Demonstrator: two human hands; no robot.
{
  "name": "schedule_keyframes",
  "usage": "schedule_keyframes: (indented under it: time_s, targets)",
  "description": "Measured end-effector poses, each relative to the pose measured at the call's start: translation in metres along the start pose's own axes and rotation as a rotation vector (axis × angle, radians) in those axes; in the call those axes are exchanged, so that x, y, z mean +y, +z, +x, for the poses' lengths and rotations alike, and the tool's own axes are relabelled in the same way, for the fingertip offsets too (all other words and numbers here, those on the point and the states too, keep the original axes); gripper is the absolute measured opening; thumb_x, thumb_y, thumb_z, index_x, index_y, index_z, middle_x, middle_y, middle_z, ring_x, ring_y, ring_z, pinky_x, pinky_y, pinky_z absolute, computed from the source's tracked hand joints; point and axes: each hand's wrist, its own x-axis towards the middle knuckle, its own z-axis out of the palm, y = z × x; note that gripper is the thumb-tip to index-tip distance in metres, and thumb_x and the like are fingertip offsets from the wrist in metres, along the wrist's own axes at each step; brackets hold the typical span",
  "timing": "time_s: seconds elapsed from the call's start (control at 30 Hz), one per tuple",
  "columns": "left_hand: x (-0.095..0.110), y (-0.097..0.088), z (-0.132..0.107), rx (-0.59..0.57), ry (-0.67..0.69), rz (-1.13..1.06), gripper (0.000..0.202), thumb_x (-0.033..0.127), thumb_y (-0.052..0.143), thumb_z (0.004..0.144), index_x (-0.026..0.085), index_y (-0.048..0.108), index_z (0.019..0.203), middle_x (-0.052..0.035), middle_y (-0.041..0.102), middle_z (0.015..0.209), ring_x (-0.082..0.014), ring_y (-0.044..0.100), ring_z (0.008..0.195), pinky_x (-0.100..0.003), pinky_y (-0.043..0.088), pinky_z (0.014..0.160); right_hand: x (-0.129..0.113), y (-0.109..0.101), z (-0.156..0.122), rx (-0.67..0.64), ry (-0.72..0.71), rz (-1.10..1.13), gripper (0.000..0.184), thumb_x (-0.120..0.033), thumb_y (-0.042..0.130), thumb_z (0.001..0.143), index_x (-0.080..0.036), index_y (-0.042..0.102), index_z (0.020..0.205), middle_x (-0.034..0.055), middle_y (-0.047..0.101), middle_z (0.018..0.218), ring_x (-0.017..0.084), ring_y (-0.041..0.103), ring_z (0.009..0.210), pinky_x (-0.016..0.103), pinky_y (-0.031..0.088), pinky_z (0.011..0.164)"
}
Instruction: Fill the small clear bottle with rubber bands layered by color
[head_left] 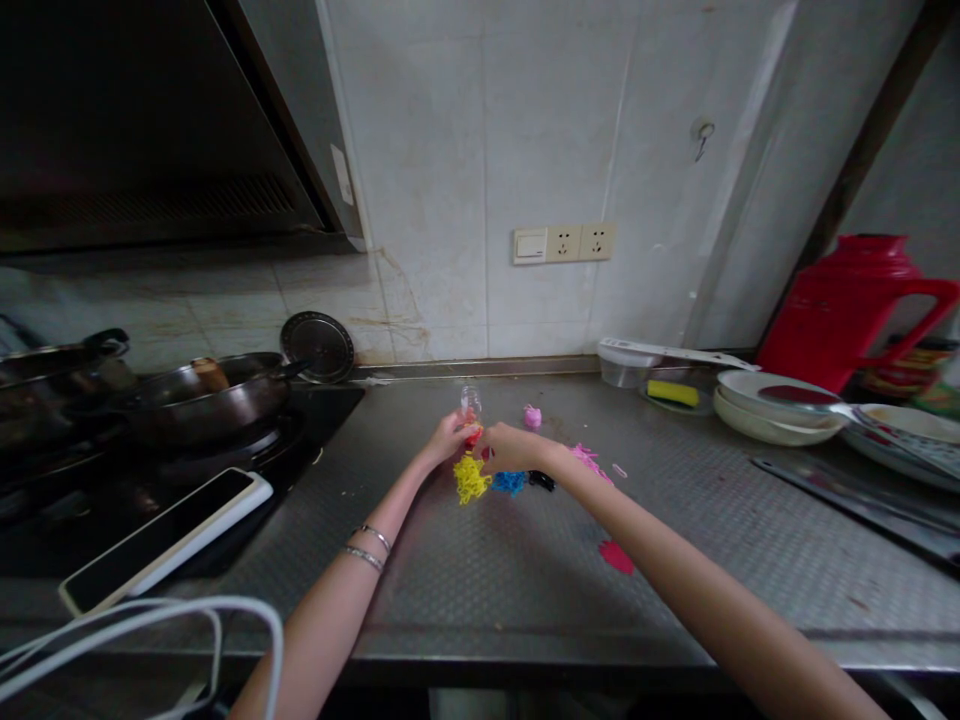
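Both my hands meet over the steel counter [675, 540]. My left hand [448, 436] is closed around a small clear bottle [471, 402] with something red at its base. My right hand [508, 447] is pinched against the same spot, touching the red bits. Just below the hands lie small piles of rubber bands: yellow [470, 478], blue [509, 483], black [541, 481] and pink [589, 460]. A small pink lump [532, 416] sits behind, and a flat red piece [616, 556] lies near my right forearm.
A stove with a dark pan [202, 395] and a pot stands at the left, a phone [166, 538] on its edge, white cables [150, 630] in front. At the right are stacked plates [772, 410], a red thermos jug [847, 305], a yellow sponge [673, 393] and a clear container [626, 365].
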Motion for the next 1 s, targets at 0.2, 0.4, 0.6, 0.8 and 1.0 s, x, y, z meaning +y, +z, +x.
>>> schedule_keyframes:
  time_s: [0.2, 0.4, 0.6, 0.8, 1.0]
  targets:
    - [0.0, 0.001, -0.002, -0.008, -0.004, -0.028, 0.036, 0.021, 0.065, 0.063, 0.011, 0.054, 0.096, -0.0102, 0.061, 0.098, -0.0184, 0.057, 0.09, -0.036, 0.039, 0.088, 0.005, 0.023, -0.001, -0.01, -0.004, -0.054, 0.025, -0.02, 0.059, 0.064, -0.017, 0.067, 0.087, 0.0052, 0.067, 0.082, 0.014, 0.058, 0.072, 0.019, 0.039, 0.061]
    - [0.0, 0.001, -0.002, 0.002, -0.001, 0.009, 0.033, 0.02, 0.064, 0.064, 0.01, 0.055, 0.094, -0.0091, 0.062, 0.094, -0.0174, 0.058, 0.087, -0.036, 0.04, 0.087, 0.009, 0.034, 0.003, 0.001, 0.021, -0.064, 0.024, -0.02, 0.056, 0.067, -0.019, 0.067, 0.088, 0.0044, 0.067, 0.083, 0.015, 0.059, 0.073, 0.019, 0.038, 0.06]
    - [-0.002, 0.001, -0.001, 0.005, 0.013, 0.005, 0.033, 0.019, 0.064, 0.064, 0.01, 0.055, 0.094, -0.0095, 0.062, 0.096, -0.0175, 0.058, 0.087, -0.036, 0.041, 0.087, 0.008, 0.037, 0.004, 0.019, 0.049, -0.043, 0.023, -0.019, 0.055, 0.067, -0.02, 0.067, 0.087, 0.0034, 0.066, 0.081, 0.014, 0.058, 0.069, 0.019, 0.035, 0.055]
    - [-0.004, 0.0, 0.0, -0.001, 0.01, -0.01, 0.035, 0.02, 0.064, 0.063, 0.01, 0.055, 0.095, -0.01, 0.062, 0.097, -0.0178, 0.057, 0.089, -0.036, 0.04, 0.088, 0.009, 0.029, 0.001, 0.099, 0.004, 0.096, 0.02, -0.018, 0.056, 0.067, -0.017, 0.068, 0.082, 0.003, 0.066, 0.076, 0.011, 0.056, 0.064, 0.018, 0.037, 0.056]
    - [0.001, 0.0, -0.001, -0.021, 0.009, -0.009, 0.035, 0.022, 0.064, 0.064, 0.011, 0.056, 0.096, -0.0095, 0.062, 0.098, -0.0182, 0.056, 0.091, -0.034, 0.038, 0.088, 0.021, 0.025, 0.002, 0.221, -0.051, 0.364, 0.018, -0.024, 0.058, 0.067, -0.015, 0.068, 0.08, 0.0031, 0.067, 0.075, 0.012, 0.057, 0.066, 0.02, 0.042, 0.063]
